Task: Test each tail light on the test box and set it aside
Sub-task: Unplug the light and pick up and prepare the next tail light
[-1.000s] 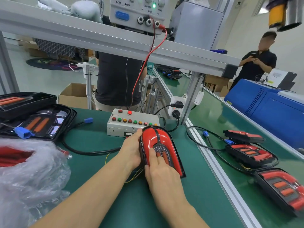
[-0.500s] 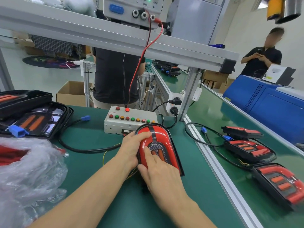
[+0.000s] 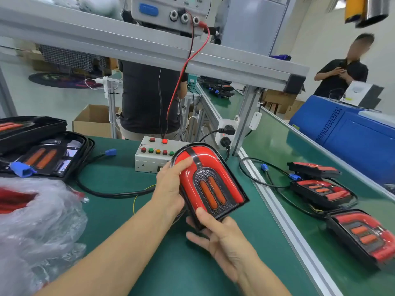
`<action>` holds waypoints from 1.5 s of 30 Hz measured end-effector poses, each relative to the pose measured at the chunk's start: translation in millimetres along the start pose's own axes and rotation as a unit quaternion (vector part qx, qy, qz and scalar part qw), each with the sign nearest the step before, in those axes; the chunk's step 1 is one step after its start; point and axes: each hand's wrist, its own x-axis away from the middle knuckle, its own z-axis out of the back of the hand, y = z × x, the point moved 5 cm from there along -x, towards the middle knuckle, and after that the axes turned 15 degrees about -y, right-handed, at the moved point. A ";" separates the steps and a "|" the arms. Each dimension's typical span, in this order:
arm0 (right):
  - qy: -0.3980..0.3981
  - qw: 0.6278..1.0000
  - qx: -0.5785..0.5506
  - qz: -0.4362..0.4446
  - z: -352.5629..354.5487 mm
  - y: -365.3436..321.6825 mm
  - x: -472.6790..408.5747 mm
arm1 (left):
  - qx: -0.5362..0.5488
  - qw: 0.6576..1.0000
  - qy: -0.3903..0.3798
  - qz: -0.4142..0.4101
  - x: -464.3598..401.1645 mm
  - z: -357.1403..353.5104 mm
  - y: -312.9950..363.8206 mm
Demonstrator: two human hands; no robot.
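Both hands grasp the red tail light (image 3: 208, 182): my left hand (image 3: 171, 186) curls round its left edge, my right hand (image 3: 215, 236) pinches the bottom corner. It tilts clear of the green mat, just before the test box (image 3: 155, 155). I should keep its trailing wires slack while carrying it toward the tail lights on the conveyor (image 3: 320, 191).

Two bare forearms, no sleeves, left hand (image 3: 168, 189), right hand (image 3: 222, 238), short unpainted nails

A single wide-angle head view looks forward and down from the person's own eye level onto the green desk (image 3: 128, 210). It sits close above the forearms. Its upper edge reaches the overhead shelf (image 3: 128, 45) and the room beyond.
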 end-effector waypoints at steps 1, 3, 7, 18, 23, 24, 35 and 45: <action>0.006 1.000 -0.007 0.011 -0.4 0.3 -0.7 | -0.001 1.000 0.002 -0.003 1.1 0.9 0.1; 0.006 0.999 -0.029 0.024 -2.2 0.9 -0.6 | 0.001 1.000 0.000 -0.002 3.0 3.8 0.6; 0.009 0.999 -0.031 0.025 -2.8 3.7 1.8 | -0.008 0.999 -0.031 -0.003 7.7 3.7 3.8; 0.039 0.998 0.024 0.037 -2.1 8.6 4.3 | -0.048 0.999 -0.003 0.010 8.8 10.1 1.4; 0.042 0.997 0.061 0.034 1.1 11.8 4.2 | -0.049 0.998 -0.027 0.038 7.4 7.9 -2.0; 0.037 0.996 0.076 0.030 0.7 11.0 4.5 | -0.051 0.997 -0.031 0.049 6.8 8.1 -3.1; -0.138 0.986 -0.085 0.049 21.0 -41.8 -2.3 | -0.059 0.971 -0.207 0.104 4.9 -15.7 6.7; -0.165 0.974 -0.102 0.113 22.4 -40.3 -7.1 | -0.209 0.948 -0.240 0.025 -7.8 -51.3 7.4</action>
